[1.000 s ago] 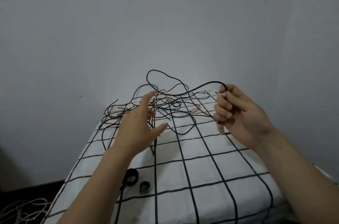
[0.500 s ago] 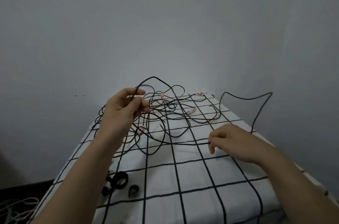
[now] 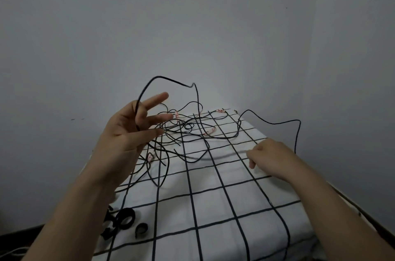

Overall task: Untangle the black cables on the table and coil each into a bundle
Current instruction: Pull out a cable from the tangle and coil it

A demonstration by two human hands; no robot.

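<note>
Several thin black cables [image 3: 188, 130] with pink-white tagged ends lie tangled at the far end of the table [image 3: 224, 207]. My left hand [image 3: 130, 132] is raised over the tangle's left side with its fingers spread. One cable runs between those fingers, under a bent one, and arches up in a tall loop [image 3: 171, 80]. My right hand [image 3: 271, 158] is low over the cloth at the right and pinches a black cable. That cable stretches left into the tangle, and a further length loops up behind the hand [image 3: 298, 132].
The table carries a white cloth with a black grid. Black strap rings [image 3: 126, 220] lie near its front left corner. The table's right edge [image 3: 352, 207] is close to my right forearm. A grey wall stands behind. Pale cords [image 3: 12, 253] lie on the floor at the lower left.
My right hand came down from chest height to the cloth, drawing its cable out to the right. My left hand took a cable from the tangle, then rose and spread its fingers, lifting a loop.
</note>
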